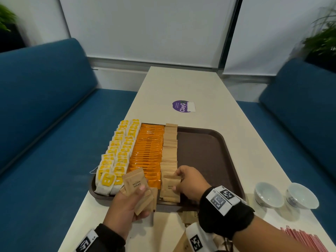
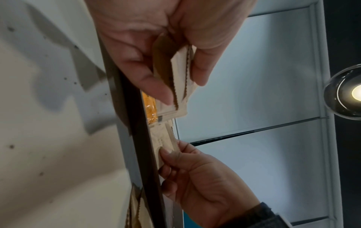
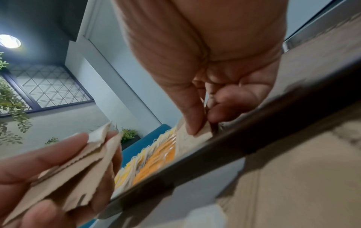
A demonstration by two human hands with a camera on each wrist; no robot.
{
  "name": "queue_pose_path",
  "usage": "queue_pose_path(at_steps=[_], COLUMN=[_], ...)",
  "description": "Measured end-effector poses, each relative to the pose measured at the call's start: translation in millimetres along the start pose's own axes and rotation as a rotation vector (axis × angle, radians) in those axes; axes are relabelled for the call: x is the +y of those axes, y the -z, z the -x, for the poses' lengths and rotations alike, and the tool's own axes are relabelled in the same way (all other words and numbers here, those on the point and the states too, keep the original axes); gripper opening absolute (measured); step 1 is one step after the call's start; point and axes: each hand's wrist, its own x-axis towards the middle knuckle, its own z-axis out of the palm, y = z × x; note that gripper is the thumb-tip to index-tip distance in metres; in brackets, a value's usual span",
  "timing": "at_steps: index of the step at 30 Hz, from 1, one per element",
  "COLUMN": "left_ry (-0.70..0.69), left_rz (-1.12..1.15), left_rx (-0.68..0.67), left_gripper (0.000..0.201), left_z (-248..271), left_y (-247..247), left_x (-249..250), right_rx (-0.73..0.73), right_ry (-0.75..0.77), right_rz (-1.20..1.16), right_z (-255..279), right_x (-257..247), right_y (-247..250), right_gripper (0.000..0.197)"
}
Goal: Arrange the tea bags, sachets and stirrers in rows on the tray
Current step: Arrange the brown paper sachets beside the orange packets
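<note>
A brown tray (image 1: 209, 142) holds two rows of yellow tea bags (image 1: 118, 153), a row of orange sachets (image 1: 147, 151) and a row of brown sugar sachets (image 1: 170, 148). My left hand (image 1: 134, 199) grips a stack of brown sugar sachets (image 1: 135, 181) above the tray's near edge. My right hand (image 1: 179, 180) pinches one brown sugar sachet (image 1: 170, 187) at the near end of the brown row. In the right wrist view thumb and finger (image 3: 195, 117) close on that sachet's edge. Red stirrers (image 1: 305, 239) lie on the table at the bottom right.
Two white bowls (image 1: 269, 194) (image 1: 301, 195) stand to the right of the tray. Loose brown sachets (image 1: 189, 215) lie under my right wrist. The tray's right half is bare. Blue benches (image 1: 45, 106) flank the narrow table (image 1: 190, 84).
</note>
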Motion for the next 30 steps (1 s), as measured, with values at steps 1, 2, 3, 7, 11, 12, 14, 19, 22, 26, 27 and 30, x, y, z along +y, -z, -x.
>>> queue_pose_path(at_steps=[1, 2, 3, 7, 11, 12, 14, 19, 22, 26, 27, 30], left_ry=[0.001, 0.001, 0.001, -0.003, -0.014, -0.019, -0.027, -0.044, -0.048, -0.028, -0.026, -0.007], left_rz=[-0.002, -0.003, -0.005, -0.012, -0.020, -0.029, -0.044, -0.124, -0.187, -0.220, -0.222, -0.186], left_rx=[0.001, 0.001, 0.004, -0.004, -0.025, -0.036, -0.059, -0.105, -0.147, -0.168, -0.162, -0.141], left_gripper=[0.015, 0.016, 0.017, 0.020, 0.015, 0.016, 0.018, 0.021, 0.041, 0.043, 0.041, 0.033], left_z=[0, 0, 0, -1, -1, -1, 1, 7, 13, 18, 19, 20], left_y=[0, 0, 1, 2, -3, -4, -9, -28, -38, -44, -45, -47], left_x=[0, -1, -1, -1, 2, 4, 6, 11, 8, 5, 5, 5], right_rx=[-0.001, -0.004, -0.007, -0.004, 0.058, 0.078, 0.085, -0.018, 0.012, 0.003, 0.001, 0.014], right_ry=[-0.005, -0.006, -0.006, -0.007, 0.071, 0.106, 0.172, 0.228, 0.169, 0.146, 0.153, 0.163], right_rz=[0.015, 0.028, 0.039, 0.097, 0.116, 0.078, -0.058, -0.371, -0.348, -0.452, -0.467, -0.483], right_z=[0, -1, 0, 3, 15, 19, 30, 56, 61, 68, 70, 73], right_x=[0, 1, 0, -5, -10, -13, -17, -19, -12, -4, -3, -5], right_y=[-1, -2, -2, -4, 5, 10, 19, 27, 20, 13, 13, 16], right_gripper=[0.039, 0.041, 0.044, 0.055, 0.063, 0.059, 0.042, 0.024, 0.028, 0.016, 0.014, 0.009])
